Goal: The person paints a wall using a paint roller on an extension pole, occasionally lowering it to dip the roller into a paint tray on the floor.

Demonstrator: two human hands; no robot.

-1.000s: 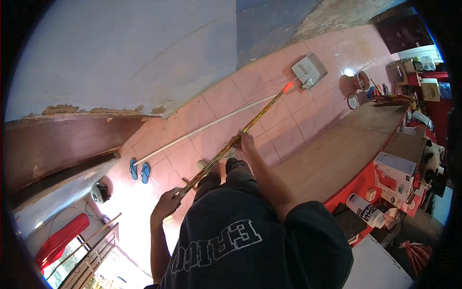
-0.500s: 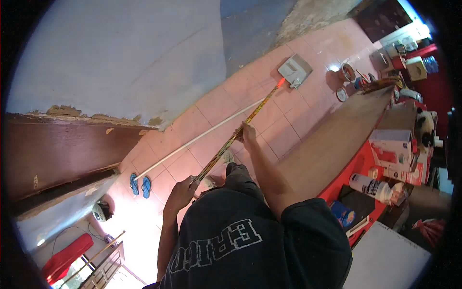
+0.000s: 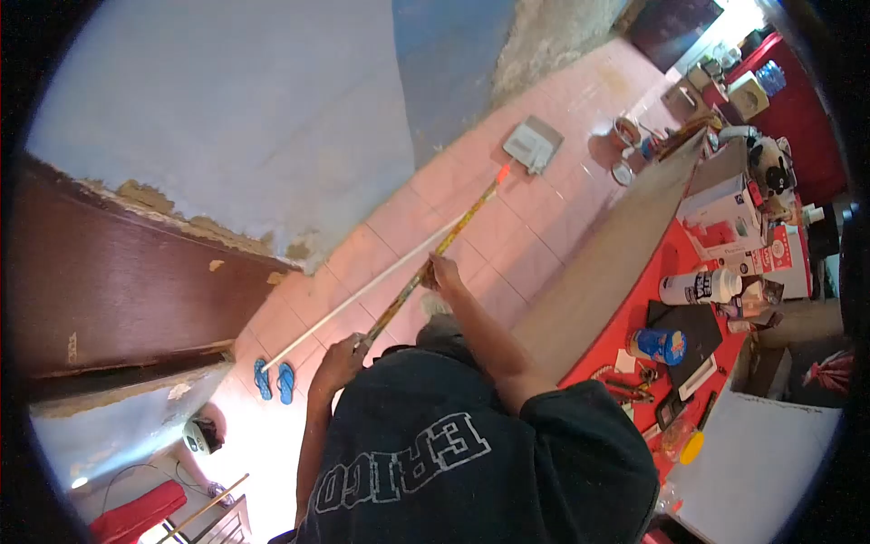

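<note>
A long-handled dustpan with a grey pan lies slanting ahead of me over the pink tiles. Its patterned yellow and dark handle runs back towards my body and joins the pan at an orange-red socket. My right hand is closed round the middle of this handle. Lower down, near my waist, my left hand wraps the handle's near end. A thin white pole stretches along the floor just left of the handle, passing behind it at its far end. My dark shirt covers my lower body.
Blue flip-flops lie by the pole's near end. A wooden board or bench borders the floor on the right. Beyond it, a red tabletop carries a white bottle, a blue tub and boxes. A wall stands left.
The view has turned, bringing more of the red tabletop in at the right. The dustpan and both hands appear slightly further left in view; both hands keep their hold on the handle.
</note>
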